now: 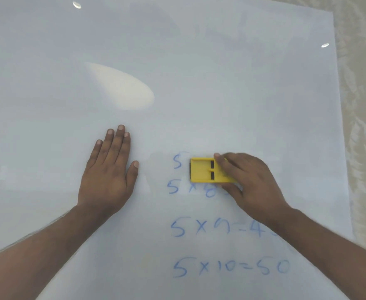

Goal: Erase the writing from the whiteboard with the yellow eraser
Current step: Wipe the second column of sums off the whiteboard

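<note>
A large whiteboard (199,72) lies flat and fills most of the view. Blue multiplication lines are written at its lower right: a lone "5" (177,160), "5x8" (190,189) partly covered, "5x9=4" (216,228) and "5x10=50" (231,267). My right hand (251,180) grips the yellow eraser (203,171), which lies flat on the top line, just right of the lone "5". My left hand (108,172) rests palm down on the bare board to the left, fingers together, holding nothing.
A beige patterned surface (363,126) shows beyond the board's right edge. Bright light reflections sit on the board, a big one (123,87) at upper middle and two small ones near the top.
</note>
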Demonstrator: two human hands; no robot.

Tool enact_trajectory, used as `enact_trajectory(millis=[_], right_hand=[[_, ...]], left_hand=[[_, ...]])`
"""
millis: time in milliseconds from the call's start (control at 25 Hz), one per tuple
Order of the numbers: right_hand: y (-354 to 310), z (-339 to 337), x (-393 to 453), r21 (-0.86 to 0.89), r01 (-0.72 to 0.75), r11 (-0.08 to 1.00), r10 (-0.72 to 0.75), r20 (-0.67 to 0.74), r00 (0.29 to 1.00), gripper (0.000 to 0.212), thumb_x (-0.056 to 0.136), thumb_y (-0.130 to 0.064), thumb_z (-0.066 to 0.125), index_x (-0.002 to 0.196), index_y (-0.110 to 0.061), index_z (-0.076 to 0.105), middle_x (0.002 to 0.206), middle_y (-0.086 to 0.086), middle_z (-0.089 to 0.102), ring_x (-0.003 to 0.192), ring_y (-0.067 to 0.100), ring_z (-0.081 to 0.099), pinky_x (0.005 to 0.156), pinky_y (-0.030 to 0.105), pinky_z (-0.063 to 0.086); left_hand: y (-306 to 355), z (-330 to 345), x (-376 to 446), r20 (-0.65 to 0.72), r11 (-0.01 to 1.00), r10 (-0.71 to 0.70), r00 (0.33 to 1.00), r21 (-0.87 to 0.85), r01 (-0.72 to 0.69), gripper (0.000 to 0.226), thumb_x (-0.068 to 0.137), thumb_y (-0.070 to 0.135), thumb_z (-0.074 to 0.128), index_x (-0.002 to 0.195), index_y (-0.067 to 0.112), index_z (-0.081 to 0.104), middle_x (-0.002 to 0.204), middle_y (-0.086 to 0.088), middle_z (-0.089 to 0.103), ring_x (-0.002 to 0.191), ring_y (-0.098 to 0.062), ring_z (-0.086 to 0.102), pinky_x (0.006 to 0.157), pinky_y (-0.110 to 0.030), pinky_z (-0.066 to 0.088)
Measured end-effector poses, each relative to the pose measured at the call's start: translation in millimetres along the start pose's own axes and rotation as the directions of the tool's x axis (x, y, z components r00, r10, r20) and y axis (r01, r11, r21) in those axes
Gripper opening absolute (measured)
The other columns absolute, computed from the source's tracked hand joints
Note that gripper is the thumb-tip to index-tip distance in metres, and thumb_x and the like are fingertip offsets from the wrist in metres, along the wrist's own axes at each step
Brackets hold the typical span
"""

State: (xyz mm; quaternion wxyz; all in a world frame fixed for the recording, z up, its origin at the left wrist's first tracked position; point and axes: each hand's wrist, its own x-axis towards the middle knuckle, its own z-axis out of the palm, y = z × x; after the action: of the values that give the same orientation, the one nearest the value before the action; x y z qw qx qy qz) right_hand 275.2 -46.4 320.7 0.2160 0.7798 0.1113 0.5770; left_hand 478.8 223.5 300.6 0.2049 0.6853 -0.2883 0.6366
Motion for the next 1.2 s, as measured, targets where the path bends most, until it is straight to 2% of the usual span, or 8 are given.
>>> enact_trajectory(millis=[120,280,360,600,760,880,1040,1200], right_hand=[[21,-10,-4,-0.117,0.091,0.989,-0.084,0.062,0.995,0.056,0.095,-0.042,0.049,0.142,-0.013,0.045,0.127,0.01,0.061,0.109,0.035,0.059,0.089,0.046,0.049],[16,-5,43,-0.063,-0.17,0.984,0.161,-0.117,0.98,0.061,0.087,-0.038,0.061,0.14,-0.012,0.048,0.119,0.012,0.062,0.099,0.036,0.059,0.083,0.042,0.047],[-2,6,62,-0.021,-0.209,0.978,0.203,-0.167,0.965,0.06,0.086,-0.039,0.061,0.139,-0.011,0.049,0.117,0.012,0.063,0.098,0.034,0.057,0.084,0.04,0.044],[-47,27,27,0.047,-0.004,0.999,0.006,-0.043,0.999,0.057,0.093,-0.036,0.059,0.142,-0.013,0.044,0.121,0.008,0.06,0.101,0.032,0.057,0.087,0.043,0.046],[-33,15,-2,-0.019,0.112,0.994,-0.111,0.051,0.993,0.054,0.096,-0.044,0.052,0.142,-0.016,0.045,0.124,0.007,0.061,0.105,0.03,0.059,0.089,0.042,0.047],[-15,4,14,-0.044,-0.029,0.999,0.027,-0.048,0.998,0.056,0.091,-0.041,0.057,0.138,-0.012,0.05,0.118,0.011,0.064,0.099,0.035,0.061,0.083,0.044,0.05],[-23,13,53,0.032,-0.239,0.971,0.24,-0.179,0.954,0.059,0.086,-0.035,0.067,0.137,-0.012,0.051,0.116,0.011,0.063,0.098,0.034,0.057,0.084,0.039,0.044],[-59,33,46,0.081,-0.124,0.989,0.135,-0.144,0.98,0.059,0.087,-0.036,0.065,0.138,-0.011,0.05,0.118,0.01,0.062,0.098,0.033,0.058,0.085,0.041,0.046]], left_hand=[[0,1,-8,0.005,1.0,0.002,1.0,0.008,-0.002,0.065,0.104,0.038,0.026,0.16,0.006,0.016,0.17,-0.008,0.013,0.158,-0.024,0.01,0.128,-0.046,0.013],[0,3,-14,-0.011,1.0,0.011,1.0,0.013,-0.011,0.065,0.105,0.037,0.028,0.161,0.007,0.015,0.17,-0.007,0.012,0.158,-0.024,0.009,0.128,-0.045,0.012],[-1,4,-15,-0.011,1.0,0.019,1.0,0.016,-0.018,0.065,0.105,0.037,0.027,0.161,0.007,0.015,0.17,-0.007,0.013,0.158,-0.024,0.009,0.128,-0.045,0.013],[-4,4,-20,-0.017,0.999,0.049,0.999,0.008,-0.049,0.064,0.104,0.037,0.028,0.16,0.006,0.018,0.17,-0.009,0.015,0.158,-0.025,0.012,0.128,-0.046,0.014],[-5,3,-29,-0.011,0.998,0.059,0.998,0.007,-0.059,0.064,0.104,0.036,0.028,0.16,0.006,0.017,0.17,-0.008,0.014,0.158,-0.025,0.011,0.128,-0.046,0.015],[-2,3,-31,-0.008,0.999,0.043,0.999,-0.001,-0.043,0.064,0.104,0.036,0.028,0.16,0.007,0.016,0.17,-0.007,0.014,0.158,-0.024,0.011,0.128,-0.046,0.015],[-1,4,-32,-0.008,0.999,0.037,0.999,-0.001,-0.037,0.064,0.104,0.036,0.028,0.161,0.007,0.016,0.17,-0.007,0.014,0.158,-0.024,0.012,0.128,-0.045,0.014],[-2,5,-35,-0.021,0.999,0.046,0.999,-0.003,-0.046,0.064,0.104,0.035,0.03,0.16,0.006,0.019,0.17,-0.009,0.016,0.158,-0.026,0.014,0.127,-0.047,0.016]])
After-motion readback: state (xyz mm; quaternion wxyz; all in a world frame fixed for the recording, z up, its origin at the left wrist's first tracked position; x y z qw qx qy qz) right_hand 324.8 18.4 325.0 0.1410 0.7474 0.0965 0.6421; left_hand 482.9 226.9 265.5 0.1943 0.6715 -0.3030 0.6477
